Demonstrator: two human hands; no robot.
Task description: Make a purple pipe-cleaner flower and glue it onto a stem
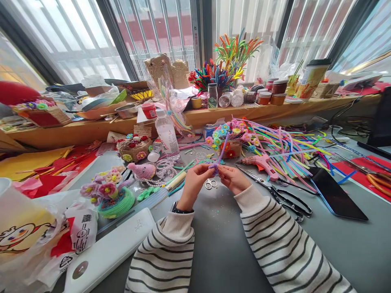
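Both hands meet over the middle of the grey table, pinching a purple pipe cleaner [224, 148]. One end is bent into a small looped shape between the fingertips, while a straight length sticks up from it. My left hand [197, 183] grips the looped part from the left, thumb and forefinger closed. My right hand [234, 178] holds its other side with fingers pressed together. Just beneath the fingers lie small white-handled scissors [210, 184], their blades partly hidden. Larger black-handled scissors [279, 195] rest to the right of my right hand.
A pink glue gun [264, 165] and a heap of coloured pipe cleaners [290, 146] lie at the right, near a dark phone [337, 193]. On the left are a green flower pot [117, 203], a white box-like device [111, 252] and a bottle [167, 136]. A crowded ledge [195, 114] runs behind.
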